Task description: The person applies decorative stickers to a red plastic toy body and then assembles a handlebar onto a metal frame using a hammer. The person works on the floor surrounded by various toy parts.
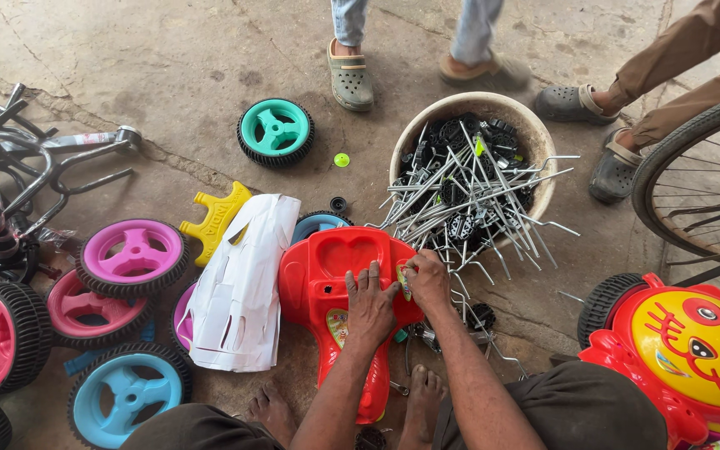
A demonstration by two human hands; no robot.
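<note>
Hands on red plastic seat (335,287): left hand (370,302) flat, fingers spread, gripping nothing; right hand (427,279) curled, pinching small sticker (404,280) at seat edge.

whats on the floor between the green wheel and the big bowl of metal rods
In the head view, only a small round green cap lies on the bare concrete between the green wheel and the bowl.

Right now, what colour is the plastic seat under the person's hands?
Red, best seen in the head view: seat, left hand, right hand.
</note>
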